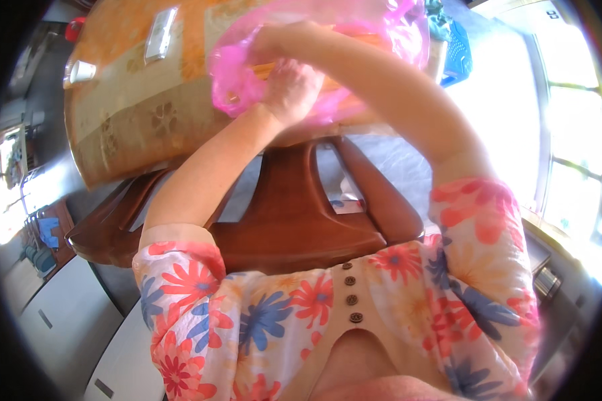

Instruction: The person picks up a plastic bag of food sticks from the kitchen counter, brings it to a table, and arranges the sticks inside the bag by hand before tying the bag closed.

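Note:
A pink translucent plastic bag [236, 75] is spread at the table's near edge, with long orange strip-like pieces [338, 75] showing in it. My left hand [293, 90] reaches over the bag's near side, its fingers curled down by the orange pieces. Crossing above it from the right, my right hand [273, 42] is bent down at the bag's left part, with pink film around it. The fingertips of both hands are hidden or blurred, so what they grip does not show.
A patterned cloth [125, 110] covers the table. On it are a white cup [83, 71] and a flat white, shiny package [161, 35]. A brown wooden chair back [291, 210] stands between me and the table. A blue plastic basket [456, 55] lies beyond the right edge.

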`<state>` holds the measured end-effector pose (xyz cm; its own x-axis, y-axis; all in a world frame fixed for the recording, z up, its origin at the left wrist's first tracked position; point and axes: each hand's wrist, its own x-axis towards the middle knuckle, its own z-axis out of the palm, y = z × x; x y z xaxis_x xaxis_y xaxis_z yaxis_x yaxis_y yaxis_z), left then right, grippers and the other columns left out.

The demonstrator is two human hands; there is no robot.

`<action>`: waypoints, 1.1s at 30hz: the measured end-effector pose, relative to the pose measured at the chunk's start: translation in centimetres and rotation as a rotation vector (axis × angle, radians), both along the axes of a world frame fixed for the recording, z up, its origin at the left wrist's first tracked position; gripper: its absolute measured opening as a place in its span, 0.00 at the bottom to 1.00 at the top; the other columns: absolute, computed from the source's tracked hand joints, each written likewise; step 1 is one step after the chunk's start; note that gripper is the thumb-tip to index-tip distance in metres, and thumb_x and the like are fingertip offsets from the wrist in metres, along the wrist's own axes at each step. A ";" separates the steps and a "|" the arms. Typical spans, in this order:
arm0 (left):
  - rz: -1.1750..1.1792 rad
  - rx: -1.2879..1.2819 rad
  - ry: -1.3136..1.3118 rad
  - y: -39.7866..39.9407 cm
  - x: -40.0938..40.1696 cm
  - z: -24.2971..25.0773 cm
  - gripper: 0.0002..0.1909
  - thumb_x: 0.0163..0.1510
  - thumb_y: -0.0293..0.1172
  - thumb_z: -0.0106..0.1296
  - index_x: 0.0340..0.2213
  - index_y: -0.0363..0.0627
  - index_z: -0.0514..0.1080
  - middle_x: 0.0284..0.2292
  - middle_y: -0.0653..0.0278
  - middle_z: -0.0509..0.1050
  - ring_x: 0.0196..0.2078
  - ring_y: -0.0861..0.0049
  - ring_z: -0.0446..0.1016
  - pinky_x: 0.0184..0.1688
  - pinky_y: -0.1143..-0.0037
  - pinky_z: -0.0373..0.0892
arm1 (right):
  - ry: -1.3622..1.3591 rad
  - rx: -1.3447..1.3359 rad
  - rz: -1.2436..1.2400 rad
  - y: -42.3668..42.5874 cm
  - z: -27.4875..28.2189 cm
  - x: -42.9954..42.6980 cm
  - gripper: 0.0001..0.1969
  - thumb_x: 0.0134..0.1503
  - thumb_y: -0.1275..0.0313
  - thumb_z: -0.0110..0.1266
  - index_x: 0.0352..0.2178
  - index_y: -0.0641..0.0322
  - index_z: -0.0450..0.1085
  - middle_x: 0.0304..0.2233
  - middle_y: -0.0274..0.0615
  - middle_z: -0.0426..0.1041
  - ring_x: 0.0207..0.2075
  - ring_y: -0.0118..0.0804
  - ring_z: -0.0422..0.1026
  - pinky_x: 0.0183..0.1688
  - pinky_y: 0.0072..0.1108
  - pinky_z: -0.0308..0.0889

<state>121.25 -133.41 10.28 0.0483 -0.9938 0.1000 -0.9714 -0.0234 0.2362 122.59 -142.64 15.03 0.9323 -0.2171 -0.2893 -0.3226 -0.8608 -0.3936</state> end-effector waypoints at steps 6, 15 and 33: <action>0.077 -0.082 -0.114 -0.9 1.5 -0.2 0.20 0.45 0.23 0.42 0.44 0.47 0.64 0.39 0.57 0.67 0.40 0.64 0.68 0.39 0.69 0.66 | -0.133 -0.145 0.097 -7.6 -1.0 -10.0 0.11 0.52 0.67 0.44 0.34 0.58 0.69 0.34 0.42 0.70 0.35 0.41 0.69 0.39 0.29 0.63; 0.227 -0.024 -0.234 -4.0 2.5 1.0 0.22 0.45 0.20 0.40 0.45 0.47 0.63 0.36 0.60 0.70 0.36 0.69 0.69 0.37 0.73 0.69 | 0.206 -0.113 0.033 -8.0 0.6 -20.6 0.11 0.48 0.68 0.48 0.33 0.62 0.66 0.31 0.48 0.71 0.36 0.46 0.70 0.37 0.34 0.64; 0.138 0.104 0.177 -1.7 0.7 1.4 0.12 0.41 0.31 0.52 0.31 0.42 0.69 0.28 0.59 0.71 0.34 0.64 0.69 0.35 0.69 0.66 | -0.024 0.003 -0.026 -9.1 -0.3 -16.6 0.14 0.49 0.65 0.47 0.37 0.59 0.68 0.32 0.42 0.72 0.33 0.42 0.70 0.38 0.28 0.64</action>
<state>121.92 -135.07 11.65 0.1924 -0.9810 -0.0243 -0.9011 -0.1864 0.3916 106.00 -151.75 14.70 0.9331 -0.2403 -0.2677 -0.3351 -0.8513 -0.4038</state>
